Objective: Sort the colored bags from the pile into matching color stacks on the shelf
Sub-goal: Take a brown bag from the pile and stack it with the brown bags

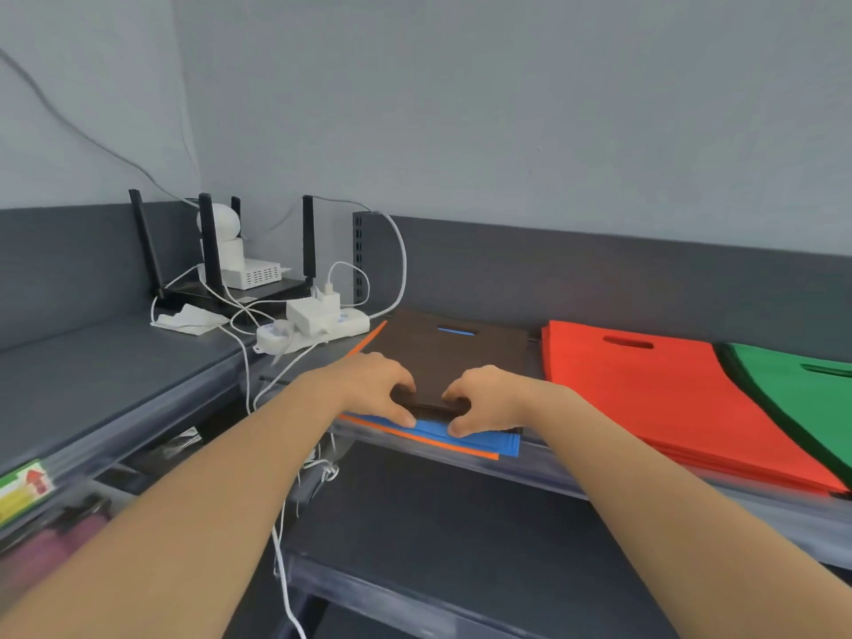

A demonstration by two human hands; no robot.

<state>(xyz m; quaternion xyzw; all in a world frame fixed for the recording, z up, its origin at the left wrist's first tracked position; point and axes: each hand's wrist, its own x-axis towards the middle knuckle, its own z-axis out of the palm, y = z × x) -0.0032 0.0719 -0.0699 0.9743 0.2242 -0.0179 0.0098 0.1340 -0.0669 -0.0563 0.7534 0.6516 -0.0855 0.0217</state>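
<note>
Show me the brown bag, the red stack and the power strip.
brown bag [461, 362]: head view, flat top face below the handle slot.
red stack [645, 394]: head view, middle of the top bag.
power strip [357, 326]: head view, white right end.

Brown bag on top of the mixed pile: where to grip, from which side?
Near edge, from the front. The brown bag lies flat, handle cut-out at the far end by the back panel; its near edge can likely be peeled off the blue bag below. Left hand and right hand pinch there.
</note>
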